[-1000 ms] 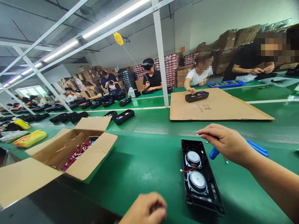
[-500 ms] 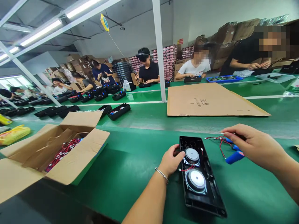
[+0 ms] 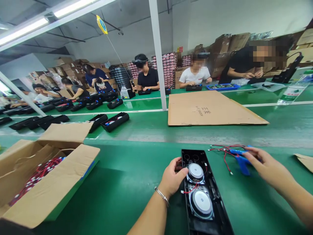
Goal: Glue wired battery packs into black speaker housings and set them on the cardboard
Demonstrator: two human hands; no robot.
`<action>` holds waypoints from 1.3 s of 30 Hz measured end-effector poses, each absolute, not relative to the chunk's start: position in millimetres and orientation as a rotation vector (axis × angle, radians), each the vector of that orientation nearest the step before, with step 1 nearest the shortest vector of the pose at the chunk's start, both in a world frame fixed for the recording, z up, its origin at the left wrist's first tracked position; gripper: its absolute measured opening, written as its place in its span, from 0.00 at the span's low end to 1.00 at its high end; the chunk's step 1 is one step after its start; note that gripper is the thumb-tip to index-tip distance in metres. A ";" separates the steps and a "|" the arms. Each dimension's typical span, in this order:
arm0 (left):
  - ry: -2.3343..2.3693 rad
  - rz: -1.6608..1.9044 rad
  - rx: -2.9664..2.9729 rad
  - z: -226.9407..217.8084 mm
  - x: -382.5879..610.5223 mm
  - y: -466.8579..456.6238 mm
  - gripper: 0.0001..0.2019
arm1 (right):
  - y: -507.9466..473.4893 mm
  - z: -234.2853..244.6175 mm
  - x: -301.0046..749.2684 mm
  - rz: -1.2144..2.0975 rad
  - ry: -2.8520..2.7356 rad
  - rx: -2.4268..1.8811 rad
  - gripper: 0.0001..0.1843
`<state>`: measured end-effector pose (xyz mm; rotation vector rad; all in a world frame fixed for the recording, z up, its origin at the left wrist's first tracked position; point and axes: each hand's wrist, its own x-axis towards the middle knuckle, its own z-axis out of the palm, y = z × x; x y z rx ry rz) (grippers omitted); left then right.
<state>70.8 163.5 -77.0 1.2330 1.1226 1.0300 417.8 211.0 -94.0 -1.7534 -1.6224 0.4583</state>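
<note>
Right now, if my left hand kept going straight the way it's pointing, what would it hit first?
The left hand points right, already against the edge of the black speaker housing. Straight on, its fingers would probably meet the upper round speaker driver first, though depth is hard to judge.

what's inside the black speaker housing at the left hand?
Inside the black speaker housing: two round speaker drivers and a red wire between them. The left hand covers part of its left edge; the near end runs out of frame.

Factory hall w/ green benches [image 3: 137,182], white post [image 3: 157,55], ceiling tube lights [image 3: 49,18], stacked cartons [image 3: 227,42] along grey walls.
</note>
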 end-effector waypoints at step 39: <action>1.188 1.077 1.202 -84.5 75.9 164.1 0.25 | 220.7 -42.8 245.5 0.504 -2.193 -1.355 0.14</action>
